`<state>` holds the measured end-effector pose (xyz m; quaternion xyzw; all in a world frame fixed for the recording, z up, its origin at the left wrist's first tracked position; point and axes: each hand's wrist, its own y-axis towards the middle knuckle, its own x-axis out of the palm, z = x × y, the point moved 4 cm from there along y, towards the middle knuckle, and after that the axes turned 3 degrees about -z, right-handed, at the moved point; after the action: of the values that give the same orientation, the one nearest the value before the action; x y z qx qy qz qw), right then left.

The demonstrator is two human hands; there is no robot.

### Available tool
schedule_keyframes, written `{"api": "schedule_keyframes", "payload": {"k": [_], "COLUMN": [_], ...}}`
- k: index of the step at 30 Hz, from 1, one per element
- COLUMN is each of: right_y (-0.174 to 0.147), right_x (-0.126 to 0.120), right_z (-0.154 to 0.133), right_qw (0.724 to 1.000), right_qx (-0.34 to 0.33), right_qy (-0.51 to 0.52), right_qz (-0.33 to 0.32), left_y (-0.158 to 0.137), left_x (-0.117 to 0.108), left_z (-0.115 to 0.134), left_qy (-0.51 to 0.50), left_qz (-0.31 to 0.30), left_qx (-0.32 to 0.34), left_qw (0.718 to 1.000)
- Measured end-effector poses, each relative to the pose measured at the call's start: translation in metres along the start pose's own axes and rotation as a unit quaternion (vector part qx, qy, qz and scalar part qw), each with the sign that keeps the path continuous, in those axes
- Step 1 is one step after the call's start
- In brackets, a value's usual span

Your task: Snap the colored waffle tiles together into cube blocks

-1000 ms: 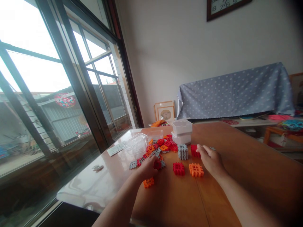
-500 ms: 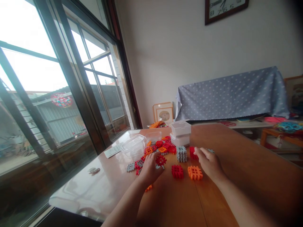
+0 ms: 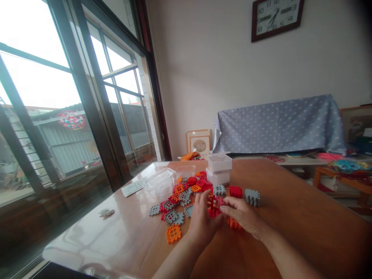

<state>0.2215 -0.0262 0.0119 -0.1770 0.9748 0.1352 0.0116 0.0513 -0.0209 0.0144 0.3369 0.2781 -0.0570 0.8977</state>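
Red waffle blocks point(image 3: 214, 206) are between my two hands over the table. My left hand point(image 3: 202, 221) curls round their left side, thumb below. My right hand point(image 3: 242, 216) pinches their right edge between thumb and fingers. How many pieces are there, and whether they are joined, is hidden by my fingers. Just under my right hand is an orange waffle block stack point(image 3: 234, 224), partly covered. Behind my hands stand a grey stack point(image 3: 219, 190), a red stack point(image 3: 236, 191) and another grey stack point(image 3: 252, 197).
Left of my hands spreads a loose pile of red, orange and grey waffle blocks point(image 3: 185, 195), with one orange block point(image 3: 173, 233) nearer me. Clear plastic boxes point(image 3: 159, 182) and stacked white tubs point(image 3: 219, 170) stand behind. A paper sheet point(image 3: 133, 188) and a small item point(image 3: 106, 212) lie left.
My right hand has left the rear red stack and moved toward my left hand. My left hand has moved right from the loose pile to the red blocks. The view has tilted up slightly.
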Motion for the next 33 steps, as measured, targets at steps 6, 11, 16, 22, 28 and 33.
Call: {"api": "schedule_keyframes", "payload": {"k": [6, 11, 16, 22, 28, 33], "right_y": [0.000, 0.000, -0.002, -0.003, -0.002, 0.000], "right_x": [-0.015, -0.016, -0.006, -0.005, 0.001, 0.001], "right_z": [0.006, 0.004, -0.003, -0.002, 0.002, 0.009], "right_qw": [0.993, 0.993, 0.997, 0.997, 0.995, 0.997], "right_qx": [0.047, 0.071, 0.067, 0.068, 0.096, 0.080], "right_qy": [0.055, 0.020, -0.003, -0.026, -0.033, 0.001], "right_qz": [0.089, 0.090, 0.047, 0.017, -0.001, -0.003], "left_y": [-0.004, 0.001, 0.006, 0.008, 0.009, 0.004], "left_x": [-0.003, -0.018, -0.025, -0.025, -0.028, -0.028], "left_z": [0.009, 0.013, 0.015, 0.012, 0.010, 0.010], "left_qy": [0.009, 0.009, 0.010, 0.056, 0.068, 0.048], "left_qz": [-0.064, -0.096, -0.181, -0.211, -0.190, -0.205], "left_qx": [-0.003, 0.038, 0.080, 0.066, 0.054, 0.052], "left_qw": [0.998, 0.995, 0.980, 0.974, 0.978, 0.976]}}
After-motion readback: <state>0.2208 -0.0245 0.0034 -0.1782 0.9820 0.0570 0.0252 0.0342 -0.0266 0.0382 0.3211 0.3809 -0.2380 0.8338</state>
